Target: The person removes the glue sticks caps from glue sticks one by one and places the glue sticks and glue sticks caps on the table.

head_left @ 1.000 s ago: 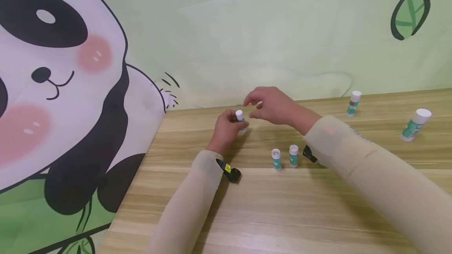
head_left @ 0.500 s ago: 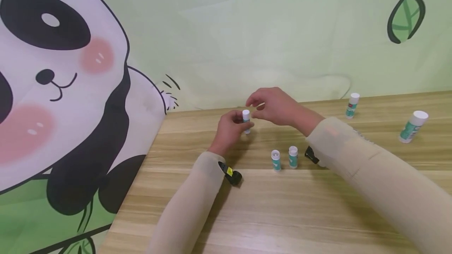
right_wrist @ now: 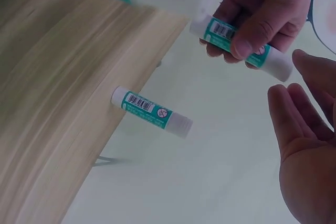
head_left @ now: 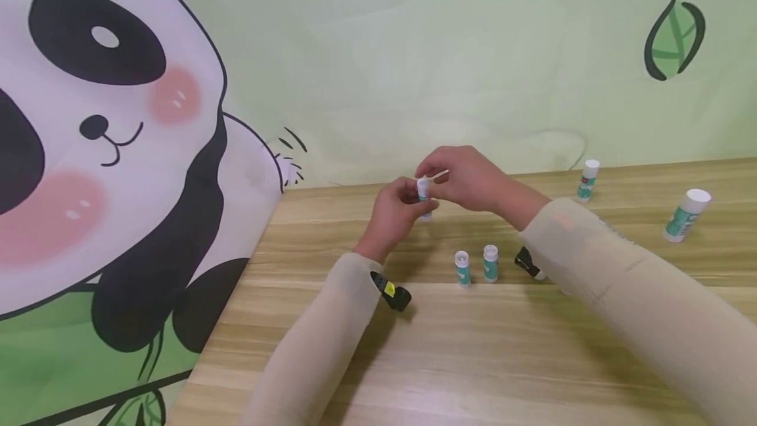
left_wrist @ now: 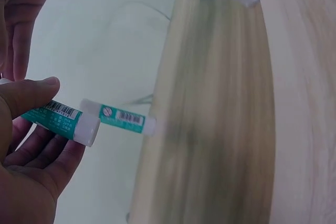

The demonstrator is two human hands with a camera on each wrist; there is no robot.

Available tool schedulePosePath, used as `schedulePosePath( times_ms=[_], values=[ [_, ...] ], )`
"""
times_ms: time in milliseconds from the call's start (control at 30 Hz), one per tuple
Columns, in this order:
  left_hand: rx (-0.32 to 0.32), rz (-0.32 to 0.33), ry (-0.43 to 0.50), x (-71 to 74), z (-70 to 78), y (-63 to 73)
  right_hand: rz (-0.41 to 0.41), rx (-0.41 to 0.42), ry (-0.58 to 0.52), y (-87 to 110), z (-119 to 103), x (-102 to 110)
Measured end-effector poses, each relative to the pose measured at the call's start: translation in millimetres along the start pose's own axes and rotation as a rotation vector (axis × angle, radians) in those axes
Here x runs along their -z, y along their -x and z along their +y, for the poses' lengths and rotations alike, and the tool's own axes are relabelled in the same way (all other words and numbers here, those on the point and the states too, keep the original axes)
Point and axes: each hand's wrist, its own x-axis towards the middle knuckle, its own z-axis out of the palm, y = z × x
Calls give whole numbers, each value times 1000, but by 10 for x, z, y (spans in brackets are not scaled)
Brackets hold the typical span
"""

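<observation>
Two edges frame the wooden table (head_left: 473, 360): the back one runs along the pale green wall (head_left: 503, 71), and the left one slants down beside a panda picture (head_left: 130, 176). A wide stretch of wood grain reaches from the near side up to an open glue stick (head_left: 462, 271) and its neighbour (head_left: 490, 265), which stand just beside each other. Well apart to the right, a slim glue stick (head_left: 587, 181) stands near the back edge and a fat glue stick (head_left: 686, 215) farther right; the right forearm crosses the room between these and the pair.

Both arms, in light sleeves (head_left: 319, 340), stretch forward, and the right one comes in slantwise, so the hands meet near the back edge. A black wrist camera (head_left: 391, 291) sits at the left cuff.

The left hand (head_left: 393, 215) grips the held glue stick (left_wrist: 63, 119) around its label, thumb on one side and fingers curled behind. The right hand (head_left: 467, 179) is loosely spread, its thumb and fingers parted around the stick's white top (right_wrist: 278, 66); whether they touch it, I cannot tell.
</observation>
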Motion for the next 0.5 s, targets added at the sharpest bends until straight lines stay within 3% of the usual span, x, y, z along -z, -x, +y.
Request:
schedulePosePath(
  times_ms=[267, 500],
  values=[
    [-50, -15, 34, -26, 156, 102, 77, 88, 14, 99, -65, 26],
    [-86, -10, 61, -52, 287, 226, 113, 82, 61, 249, -174, 48]
  ],
)
